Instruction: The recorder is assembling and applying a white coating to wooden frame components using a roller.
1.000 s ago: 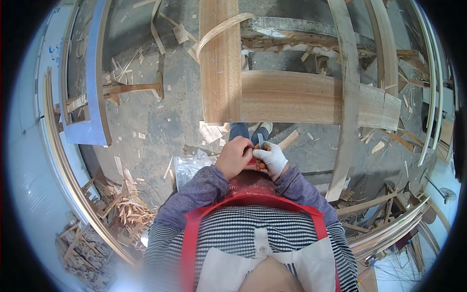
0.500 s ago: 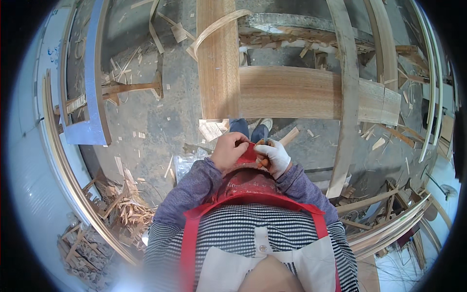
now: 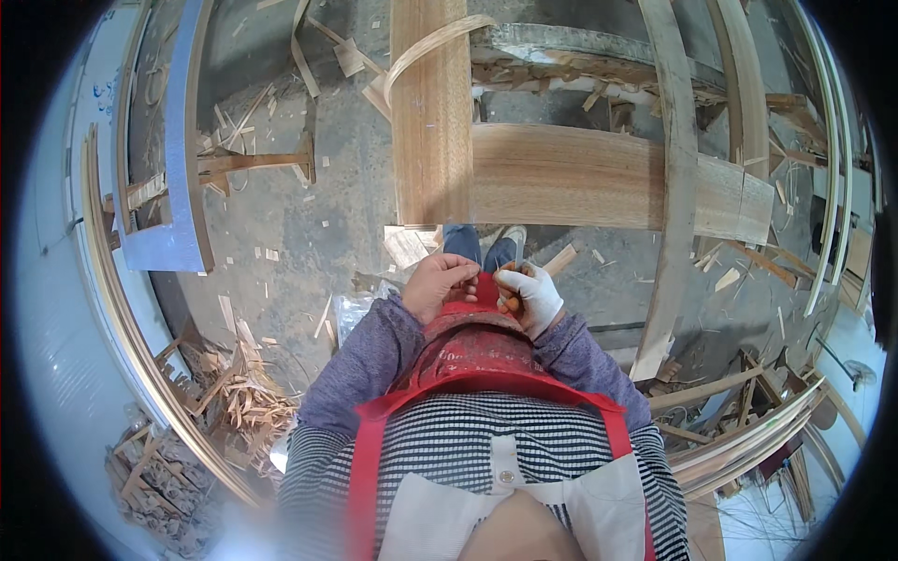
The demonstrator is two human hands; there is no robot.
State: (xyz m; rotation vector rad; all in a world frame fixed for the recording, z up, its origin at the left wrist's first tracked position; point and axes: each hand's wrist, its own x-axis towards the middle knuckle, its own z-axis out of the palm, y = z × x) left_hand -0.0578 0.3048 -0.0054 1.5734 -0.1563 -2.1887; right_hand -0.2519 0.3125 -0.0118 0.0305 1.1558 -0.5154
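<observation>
Left hand: the bare left hand [image 3: 440, 286] is in front of the apron, its thumb and forefinger drawn together; whether a thin piece sits between them, I cannot tell.
Right hand: the right hand [image 3: 531, 295], in a white glove, is curled closed around a narrow tool [image 3: 520, 249], just beside the left hand and apart from it.
Tool: a slim greyish blade stands up past the glove; its lower part is hidden in the grip, and whether the brownish-orange patches there are handle or fingers is hard to make out.
Apron: the red apron [image 3: 477, 357] lies below both hands, its printed marks worn.
Feet: the shoes [image 3: 506, 251] show beyond the hands, partly covered by them.
Plastic: a crumpled clear sheet or bag [image 3: 352, 316] is half hidden behind the left sleeve [image 3: 369, 348].
Boards: an upright-running board [image 3: 432, 131] is cut off by the top edge; a cross board [image 3: 566, 176] passes under a greyish beam [image 3: 675, 178], which covers part of it.
Scraps: the heap of wood scraps [image 3: 251, 397] at left is too tangled to separate.
</observation>
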